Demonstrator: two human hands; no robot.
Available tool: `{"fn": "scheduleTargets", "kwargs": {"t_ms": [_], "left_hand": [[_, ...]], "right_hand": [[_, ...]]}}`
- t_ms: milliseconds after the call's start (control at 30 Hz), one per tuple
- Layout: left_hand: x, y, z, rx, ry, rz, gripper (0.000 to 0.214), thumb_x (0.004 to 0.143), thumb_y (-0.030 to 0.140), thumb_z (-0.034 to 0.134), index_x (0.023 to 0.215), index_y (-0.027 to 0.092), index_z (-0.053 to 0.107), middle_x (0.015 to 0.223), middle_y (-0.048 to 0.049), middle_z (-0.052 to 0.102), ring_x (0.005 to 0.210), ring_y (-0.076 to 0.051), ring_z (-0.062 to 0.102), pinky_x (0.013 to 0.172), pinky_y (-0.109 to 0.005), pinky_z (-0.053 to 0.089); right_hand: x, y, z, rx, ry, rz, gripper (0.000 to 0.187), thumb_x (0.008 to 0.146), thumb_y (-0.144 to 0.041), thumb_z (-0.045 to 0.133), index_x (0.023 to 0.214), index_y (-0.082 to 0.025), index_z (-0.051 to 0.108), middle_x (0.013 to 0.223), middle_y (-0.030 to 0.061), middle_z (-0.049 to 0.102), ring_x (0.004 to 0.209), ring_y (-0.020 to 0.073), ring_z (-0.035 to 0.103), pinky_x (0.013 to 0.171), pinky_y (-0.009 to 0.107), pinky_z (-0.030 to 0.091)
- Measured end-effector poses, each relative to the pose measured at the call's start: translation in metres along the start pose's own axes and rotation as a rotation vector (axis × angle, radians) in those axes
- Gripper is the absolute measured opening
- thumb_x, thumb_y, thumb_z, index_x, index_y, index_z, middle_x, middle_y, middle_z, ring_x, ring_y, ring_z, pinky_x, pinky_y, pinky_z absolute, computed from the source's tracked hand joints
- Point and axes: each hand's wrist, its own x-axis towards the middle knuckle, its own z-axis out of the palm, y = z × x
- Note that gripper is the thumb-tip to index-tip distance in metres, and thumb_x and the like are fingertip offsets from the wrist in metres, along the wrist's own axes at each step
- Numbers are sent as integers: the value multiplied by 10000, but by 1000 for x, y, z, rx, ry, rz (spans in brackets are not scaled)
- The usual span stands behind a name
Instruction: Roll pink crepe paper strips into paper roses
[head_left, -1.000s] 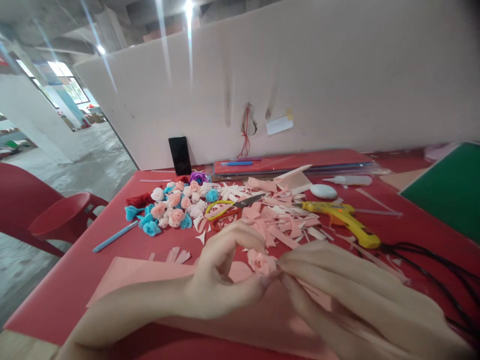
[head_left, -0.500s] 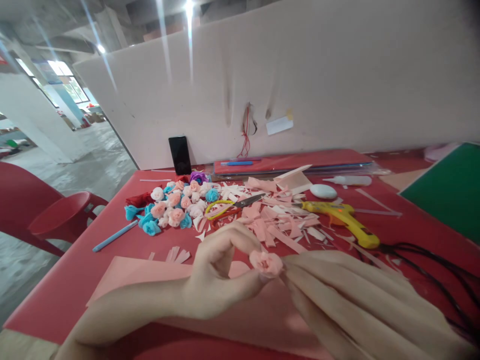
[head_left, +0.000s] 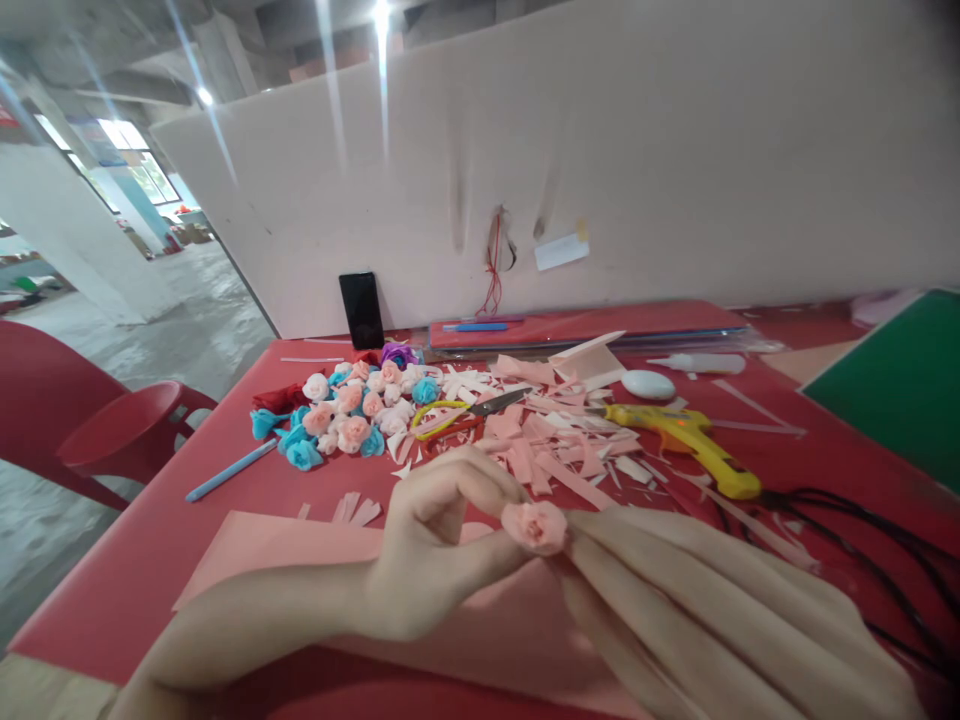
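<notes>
Head view: my left hand pinches a little pink paper flower between thumb and finger. My right hand has its fingers close together, and their tips touch the flower's other side; I can't tell if they pinch it too. The flower is up over a big pink sheet on the red table. Past my hands are scissors, paper scraps and a yellow glue gun.
</notes>
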Motion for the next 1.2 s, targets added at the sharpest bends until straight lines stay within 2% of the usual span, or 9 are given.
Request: {"fn": "scheduleTargets", "kwargs": {"t_ms": [33,167,333,467,667,867,1000,1200], "left_hand": [[0,-1,0,-12,3,-4,221,708,59,677,610,152,502,659,29,534,634,-82,517,602,-217,444],[0,-4,1,-30,30,-1,203,689,67,696,595,159,542,625,33,533,627,-80,500,627,-229,436],[0,-4,1,35,74,-62,123,676,101,716,708,216,687,673,7,584,674,-106,529,641,-238,448],[2,-3,1,34,83,-121,160,672,162,738,793,267,745,707,-9,606,676,-116,542,628,-243,462],[4,-3,-1,-26,61,-168,120,664,240,759,757,314,749,673,7,579,663,-116,521,655,-279,444],[6,-3,0,-219,60,-306,93,624,296,787,706,309,746,653,21,554,635,-80,491,609,-230,405],[6,-2,1,-292,75,-335,109,582,275,814,659,290,739,634,28,546,646,-72,498,603,-203,400],[7,-2,2,-296,112,-366,142,558,178,818,640,259,736,648,19,556,636,-77,513,565,-186,438]], "right_hand": [[-4,1,1,31,-22,4,198,888,-167,498,880,-199,693,782,25,762,707,166,714,612,230,576],[-13,1,5,95,-8,10,199,864,-205,522,930,-271,697,814,4,758,743,210,713,596,288,598],[-2,-3,10,193,98,166,252,873,-154,469,860,-278,689,746,10,747,665,198,706,585,291,592],[11,-5,9,269,13,262,261,858,-110,467,827,-277,664,754,2,745,659,186,705,598,284,592],[13,-7,10,326,41,320,228,816,-58,492,852,-258,595,708,-8,731,616,165,689,582,266,582],[11,-6,14,307,60,303,233,808,-15,478,899,-211,564,742,22,724,667,140,678,629,228,566],[9,-5,16,321,-2,315,180,846,-61,465,889,-196,576,733,28,711,663,133,667,632,231,554],[11,-7,21,434,48,432,183,839,-78,490,844,-223,602,698,-2,685,619,113,630,594,206,540]]}}
